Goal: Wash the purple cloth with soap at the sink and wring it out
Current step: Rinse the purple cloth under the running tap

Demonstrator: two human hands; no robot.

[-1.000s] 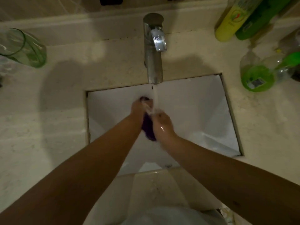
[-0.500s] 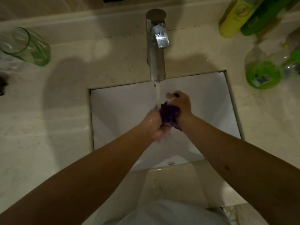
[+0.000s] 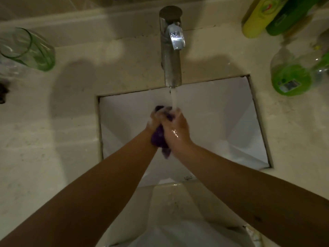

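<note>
The purple cloth (image 3: 159, 139) is bunched up between both my hands over the white sink basin (image 3: 222, 125). My left hand (image 3: 154, 120) grips its far side, and my right hand (image 3: 175, 130) is closed over its near side, wet and shiny. Part of the cloth hangs down below my right wrist. Water runs from the steel tap (image 3: 171, 49) straight onto my fingers and the top of the cloth. Most of the cloth is hidden inside my hands.
A green glass (image 3: 30, 50) stands on the stone counter (image 3: 44, 131) at the back left. Yellow and green bottles (image 3: 256, 16) lean at the back right, with a clear bottle of green liquid (image 3: 292, 77) beside the sink's right edge.
My hands have rubbed the cloth back and forth: half a second ago my right hand was further forward, now my left hand is further forward. The cloth stays under the running water.
</note>
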